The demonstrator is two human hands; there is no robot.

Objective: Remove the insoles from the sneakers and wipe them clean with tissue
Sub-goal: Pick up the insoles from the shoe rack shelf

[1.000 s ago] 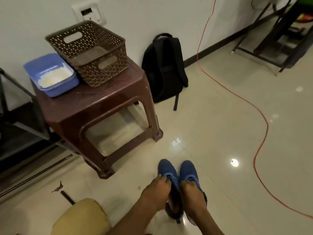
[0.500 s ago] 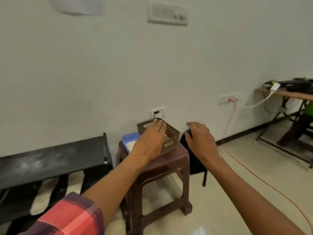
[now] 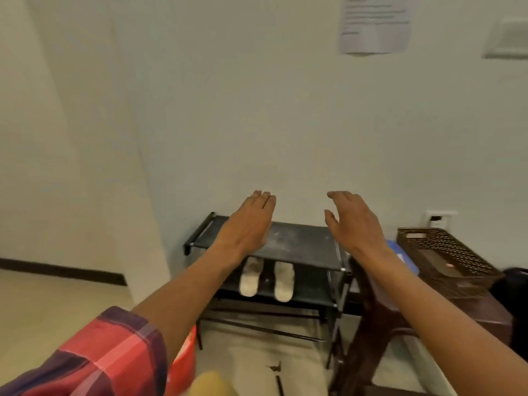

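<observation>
Red-and-navy plaid sleeve (image 3: 108, 358), black rack (image 3: 303, 241) (pale insoles (image 3: 250, 277) beneath), brown lattice basket (image 3: 448, 258), blue tub (image 3: 400, 252).

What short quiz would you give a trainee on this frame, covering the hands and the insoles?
1. True or false: the left hand is empty, with its fingers straight.
2. Multiple choice: on the black rack, the two pale insoles lie: A on its top shelf; B on the shelf just below the top; C in the left hand.
3. Short answer: what does the right hand hold?

Key: 1 true; 2 B; 3 nothing.
</observation>
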